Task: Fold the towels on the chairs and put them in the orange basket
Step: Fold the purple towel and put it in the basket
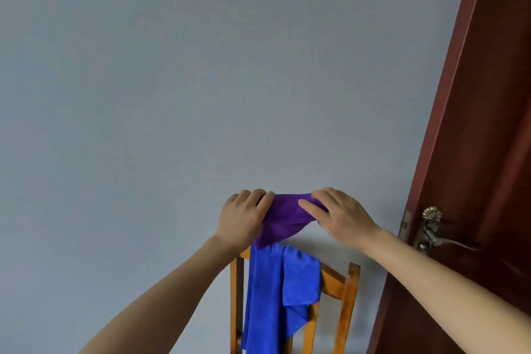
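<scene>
Bare forearms (172, 282) led to the left hand (244, 215) and right hand (339, 215), each pinching an end of the purple towel (287, 218), held in the air above the blue towel (275, 296) on the chair (347, 290); aligning its corners squarely would probably keep the fold neat.

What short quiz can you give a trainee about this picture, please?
1. True or false: the purple towel lies flat on the floor.
2. What hangs over the back of the chair? A) a blue towel B) a red coat C) a white shirt
3. How many hands hold the purple towel?
Key: 1 false. 2 A. 3 two: the left hand and the right hand.
</scene>
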Motion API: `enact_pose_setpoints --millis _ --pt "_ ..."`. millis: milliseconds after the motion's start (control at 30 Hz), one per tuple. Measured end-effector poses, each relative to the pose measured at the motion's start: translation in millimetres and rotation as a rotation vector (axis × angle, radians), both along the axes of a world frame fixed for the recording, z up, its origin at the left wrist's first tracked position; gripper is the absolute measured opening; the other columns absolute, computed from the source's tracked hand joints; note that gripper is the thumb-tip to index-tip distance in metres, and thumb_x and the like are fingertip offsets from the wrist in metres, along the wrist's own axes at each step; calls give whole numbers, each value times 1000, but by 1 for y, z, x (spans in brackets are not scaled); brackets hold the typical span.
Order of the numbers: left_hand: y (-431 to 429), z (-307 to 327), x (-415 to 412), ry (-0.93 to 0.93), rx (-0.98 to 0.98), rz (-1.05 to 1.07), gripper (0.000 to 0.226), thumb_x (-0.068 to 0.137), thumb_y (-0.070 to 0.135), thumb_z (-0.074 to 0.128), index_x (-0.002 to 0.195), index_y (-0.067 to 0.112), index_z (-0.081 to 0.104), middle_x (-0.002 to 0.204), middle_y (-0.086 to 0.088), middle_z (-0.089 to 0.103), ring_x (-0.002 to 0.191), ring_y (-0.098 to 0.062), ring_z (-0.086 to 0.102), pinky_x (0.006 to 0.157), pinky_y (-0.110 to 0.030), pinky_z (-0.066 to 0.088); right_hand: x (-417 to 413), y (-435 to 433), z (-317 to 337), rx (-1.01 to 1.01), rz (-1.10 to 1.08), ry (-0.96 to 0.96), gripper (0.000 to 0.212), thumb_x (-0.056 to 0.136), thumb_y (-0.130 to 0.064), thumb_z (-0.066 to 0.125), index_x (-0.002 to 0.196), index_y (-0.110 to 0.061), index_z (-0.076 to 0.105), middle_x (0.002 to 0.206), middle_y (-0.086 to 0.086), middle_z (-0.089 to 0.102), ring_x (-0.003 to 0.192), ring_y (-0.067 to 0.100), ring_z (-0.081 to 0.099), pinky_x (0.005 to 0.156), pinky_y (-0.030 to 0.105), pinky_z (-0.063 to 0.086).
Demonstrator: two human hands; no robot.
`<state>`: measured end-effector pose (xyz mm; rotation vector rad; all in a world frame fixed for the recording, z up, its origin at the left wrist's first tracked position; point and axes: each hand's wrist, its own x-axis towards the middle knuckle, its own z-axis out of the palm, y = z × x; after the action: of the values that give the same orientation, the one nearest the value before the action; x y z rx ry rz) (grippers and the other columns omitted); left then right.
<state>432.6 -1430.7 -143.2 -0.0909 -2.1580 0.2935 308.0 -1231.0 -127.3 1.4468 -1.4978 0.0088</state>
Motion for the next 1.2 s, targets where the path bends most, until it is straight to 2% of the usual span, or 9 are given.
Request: enact_pose_setpoints --millis 167,300,367,467,567,700,833,1033,1200 --pt "-23 -11 15 2 -40 45 70 46 13 87 103 16 48 84 -1 70 61 -19 65 50 -26 52 11 -23 -5 26 55 7 72 56 -20 86 115 -12 46 101 8 44 79 19 65 62 22 56" --pt "-37 -23 45 -41 -34 161 77 42 24 92 104 17 47 86 0 71 65 -17 67 53 -26 54 14 -57 -14 63 167 -14 73 56 -23 87 116 -13 46 94 8 64 79 18 66 62 22 57" --pt "-43 -22 63 -61 -23 215 78 37 21 91 101 17 48 83 1 71 62 -16 66 51 -24 51 15 -76 -17 41 236 14 72 57 -21 87 116 -13 47 91 7 67 78 17 66 61 22 57" --pt "-51 -25 105 -55 30 434 76 32 7 83 98 17 47 79 3 69 55 -17 61 45 -22 46 31 -116 -21 21 444 14 65 59 -16 85 113 -12 49 88 7 67 76 17 66 62 22 57" --pt "-42 -37 160 -98 56 678 73 38 8 83 101 17 47 82 2 69 57 -19 61 45 -24 48 62 -150 -26 28 688 -26 62 59 -11 84 111 -12 50 85 8 67 74 18 65 61 23 57" --pt "19 -49 230 -80 91 956 60 53 18 85 101 17 49 83 0 70 62 -19 66 50 -26 52 116 -165 -42 106 985 -67 65 56 -7 84 110 -12 49 85 9 65 72 20 64 57 25 56" --pt "97 -67 299 -36 99 1246 29 73 21 52 101 18 49 83 0 70 62 -18 65 51 -25 52 191 -156 -56 153 1289 -63 65 56 -14 86 110 -13 49 90 8 59 71 17 64 59 24 55" --pt "238 -77 392 -10 108 1666 31 67 18 46 98 19 48 78 3 68 56 -19 61 46 -24 47 319 -96 -75 192 1658 -10 60 61 -21 84 110 -14 50 93 7 61 75 17 65 62 26 57" --pt "336 -68 428 -1 88 1880 34 64 20 46 98 19 48 75 1 67 54 -22 60 45 -26 47 389 -34 -71 132 1864 -1 54 64 -13 79 109 -14 49 85 6 66 72 19 63 64 28 55"
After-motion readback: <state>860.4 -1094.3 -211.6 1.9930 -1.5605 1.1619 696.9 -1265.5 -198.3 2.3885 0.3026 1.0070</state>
